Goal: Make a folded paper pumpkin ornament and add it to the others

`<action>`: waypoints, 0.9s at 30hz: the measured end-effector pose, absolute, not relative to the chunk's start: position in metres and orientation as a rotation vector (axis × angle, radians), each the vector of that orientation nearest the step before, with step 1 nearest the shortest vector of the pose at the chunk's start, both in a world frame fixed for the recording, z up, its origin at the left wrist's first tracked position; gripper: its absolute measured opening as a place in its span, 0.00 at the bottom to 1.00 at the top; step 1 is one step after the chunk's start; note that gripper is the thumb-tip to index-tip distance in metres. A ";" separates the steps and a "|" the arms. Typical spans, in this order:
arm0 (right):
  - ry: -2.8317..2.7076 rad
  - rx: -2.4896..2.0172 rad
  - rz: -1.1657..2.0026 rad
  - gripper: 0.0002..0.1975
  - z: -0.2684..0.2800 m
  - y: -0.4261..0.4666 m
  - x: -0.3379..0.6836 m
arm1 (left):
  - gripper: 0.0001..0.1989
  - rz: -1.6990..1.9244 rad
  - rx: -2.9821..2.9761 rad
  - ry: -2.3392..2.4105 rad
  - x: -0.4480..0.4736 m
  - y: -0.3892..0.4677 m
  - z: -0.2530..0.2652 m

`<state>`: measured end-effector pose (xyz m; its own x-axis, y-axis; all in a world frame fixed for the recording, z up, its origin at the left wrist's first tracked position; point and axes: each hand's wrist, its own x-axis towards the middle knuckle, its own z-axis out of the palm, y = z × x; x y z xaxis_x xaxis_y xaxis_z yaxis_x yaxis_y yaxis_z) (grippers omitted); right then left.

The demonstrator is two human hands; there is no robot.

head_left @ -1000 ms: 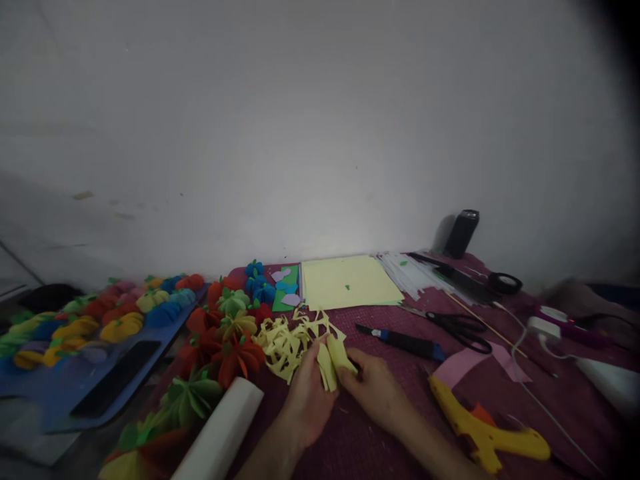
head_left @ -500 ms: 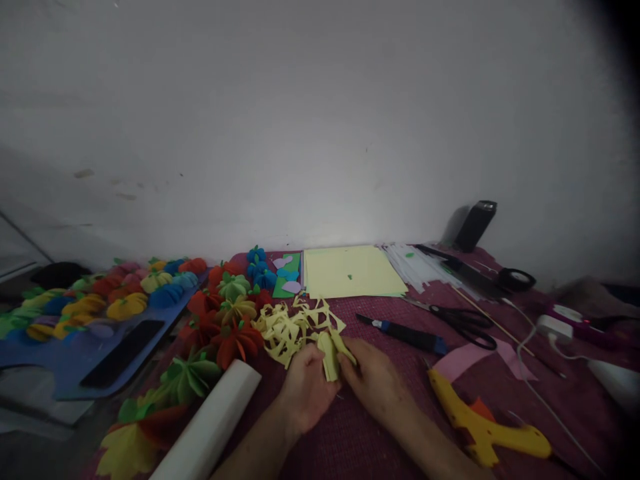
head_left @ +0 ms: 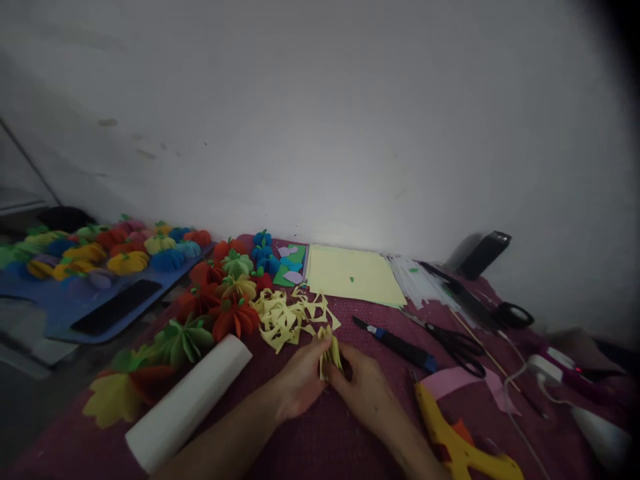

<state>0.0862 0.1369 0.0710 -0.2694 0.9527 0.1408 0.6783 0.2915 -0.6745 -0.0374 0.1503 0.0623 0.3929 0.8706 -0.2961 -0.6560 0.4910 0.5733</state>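
Between my two hands is a small stack of pale yellow paper pieces (head_left: 330,357), held upright over the front of the table. My left hand (head_left: 303,380) grips it from the left, fingers closed. From the right, my right hand (head_left: 363,383) pinches the same stack with its thumb across the near side. Just beyond lies a tangle of yellow paper scraps (head_left: 283,319). A utility knife (head_left: 400,345) rests to the right of my hands, with black-handled scissors (head_left: 457,343) farther right.
Several folded-paper pumpkins (head_left: 235,319) crowd the left, more on a blue board (head_left: 55,313) with a black phone (head_left: 117,307). A white roll (head_left: 190,403) lies front left. Yellow sheets (head_left: 355,273) lie at the back; a yellow glue gun (head_left: 457,447) and pink paper strip (head_left: 455,380) are right.
The paper pieces, earlier split between both hands, are now brought together into one upright stack. The right hand has closed in on the left. The view has tilted and shifted slightly.
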 end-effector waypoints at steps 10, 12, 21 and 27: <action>-1.958 -1.608 0.606 0.13 0.065 0.146 0.099 | 0.15 0.922 0.385 0.460 -0.047 0.157 0.065; -1.938 -1.621 0.526 0.12 0.065 0.147 0.100 | 0.15 0.944 0.413 0.497 -0.045 0.156 0.064; -2.201 -1.407 0.456 0.16 0.063 0.137 0.084 | 0.14 0.960 0.507 0.601 -0.037 0.149 0.054; -2.250 -1.207 0.716 0.28 0.077 0.139 0.103 | 0.14 0.958 0.502 0.679 -0.042 0.155 0.053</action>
<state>0.1034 0.1388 0.0772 -0.4926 0.8539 0.1677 0.6001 0.4728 -0.6453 -0.0419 0.1552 0.0526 0.3990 0.8668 -0.2992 -0.5697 0.4900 0.6598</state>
